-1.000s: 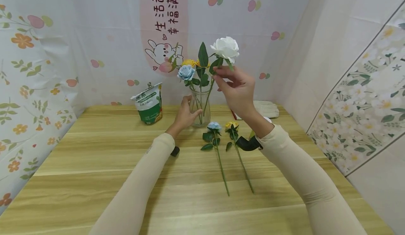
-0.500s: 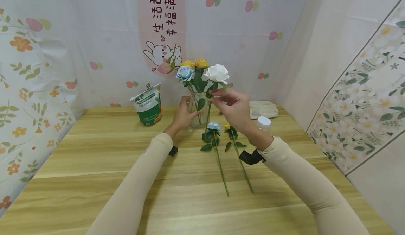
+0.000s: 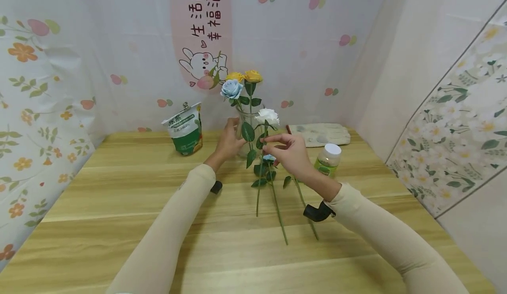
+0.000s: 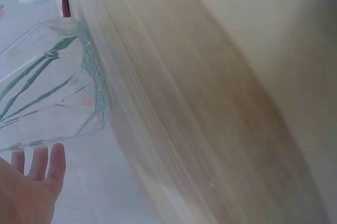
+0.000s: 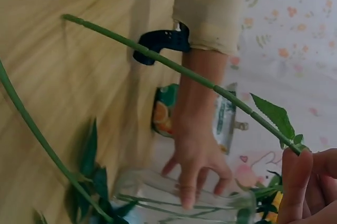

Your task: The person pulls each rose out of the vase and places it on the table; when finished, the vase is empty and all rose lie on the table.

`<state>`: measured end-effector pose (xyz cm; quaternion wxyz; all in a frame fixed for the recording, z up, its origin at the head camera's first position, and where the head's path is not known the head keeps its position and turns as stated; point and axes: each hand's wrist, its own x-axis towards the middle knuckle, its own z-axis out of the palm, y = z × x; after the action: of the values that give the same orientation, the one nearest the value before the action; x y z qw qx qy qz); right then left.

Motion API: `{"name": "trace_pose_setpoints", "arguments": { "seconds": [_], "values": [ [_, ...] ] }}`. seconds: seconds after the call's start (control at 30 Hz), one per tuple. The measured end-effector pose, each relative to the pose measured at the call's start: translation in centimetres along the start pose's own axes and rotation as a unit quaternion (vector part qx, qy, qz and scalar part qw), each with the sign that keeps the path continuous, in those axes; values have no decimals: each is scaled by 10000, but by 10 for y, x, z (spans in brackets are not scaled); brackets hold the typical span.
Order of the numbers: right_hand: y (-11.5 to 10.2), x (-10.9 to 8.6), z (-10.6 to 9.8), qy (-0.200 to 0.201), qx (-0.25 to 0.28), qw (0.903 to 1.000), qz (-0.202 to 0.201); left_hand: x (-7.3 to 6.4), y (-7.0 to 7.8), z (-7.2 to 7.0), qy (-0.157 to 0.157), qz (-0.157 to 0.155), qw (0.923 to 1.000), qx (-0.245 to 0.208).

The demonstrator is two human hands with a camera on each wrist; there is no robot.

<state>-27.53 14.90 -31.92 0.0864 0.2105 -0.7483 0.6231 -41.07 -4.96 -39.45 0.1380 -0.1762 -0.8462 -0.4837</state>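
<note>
My right hand [image 3: 291, 153] pinches the green stem [image 5: 184, 71] of a white rose [image 3: 267, 116] just below the bloom. The stem slants down in front of the glass vase [image 4: 89, 121], its lower end outside and above the table. My left hand [image 3: 229, 142] holds the vase from the left, thumb in front, fingertips against the glass. In the vase stand a blue rose [image 3: 231, 89] and two yellow roses [image 3: 252, 76]. On the table lie another blue rose [image 3: 270, 157], partly covered, and a flower stem [image 3: 303, 201] whose bloom is hidden behind my right hand.
A green and white pouch [image 3: 186, 131] with a clip on top stands left of the vase. To the right are a jar [image 3: 328, 162] with a white lid and a pale glove [image 3: 326, 134]. A patterned curtain [image 3: 138, 65] hangs behind the wooden table [image 3: 158, 223].
My right hand has come down and nearer with the white rose, whose stem was inside the vase a second ago and is now out of it. My left hand stays on the vase.
</note>
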Motion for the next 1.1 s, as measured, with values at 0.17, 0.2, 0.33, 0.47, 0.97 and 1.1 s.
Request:
{"name": "trace_pose_setpoints", "arguments": {
  "seconds": [0.17, 0.2, 0.33, 0.47, 0.97, 1.1],
  "values": [
    [16, -6, 7, -231, 281, 9964, 769, -1, 1, -2, -88, 15, 10000, 15],
    [20, -7, 9, -287, 332, 9946, 939, -1, 1, -3, -106, 22, 9999, 22],
    [29, -10, 14, -370, 519, 9870, 1477, -2, 1, -5, -143, -13, 9998, 143],
    [35, -11, 16, -289, 722, 9813, 1763, 0, 2, -5, -86, 92, 9997, 195],
    [57, -9, 34, -672, 712, 9711, 2178, 2, 3, -10, -264, 68, 9990, 342],
    [61, -10, 40, -623, 649, 9664, 2409, 3, 7, -12, -341, -74, 9989, 300]
  ]
}}
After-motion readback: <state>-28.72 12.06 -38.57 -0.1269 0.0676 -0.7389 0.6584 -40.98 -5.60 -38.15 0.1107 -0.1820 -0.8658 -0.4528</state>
